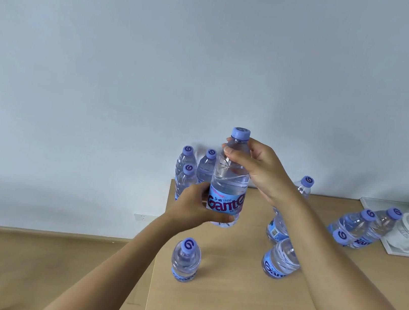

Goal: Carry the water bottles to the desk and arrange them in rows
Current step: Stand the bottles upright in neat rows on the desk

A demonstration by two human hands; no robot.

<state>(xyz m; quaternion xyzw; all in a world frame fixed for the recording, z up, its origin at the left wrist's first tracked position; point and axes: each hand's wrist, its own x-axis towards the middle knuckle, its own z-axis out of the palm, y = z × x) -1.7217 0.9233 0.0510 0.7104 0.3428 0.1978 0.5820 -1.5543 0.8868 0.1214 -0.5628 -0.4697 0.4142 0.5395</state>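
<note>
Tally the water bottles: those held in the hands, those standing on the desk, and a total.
Held bottle, gripped by the left hand and right hand: 1
Standing bottles on the desk: 9, as far as the right arm lets me see
Total: 10

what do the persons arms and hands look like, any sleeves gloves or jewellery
Both arms are bare up to the frame edge, with no sleeves in view. The left hand and right hand wear no gloves, and no rings, watch or wristbands show.
</note>
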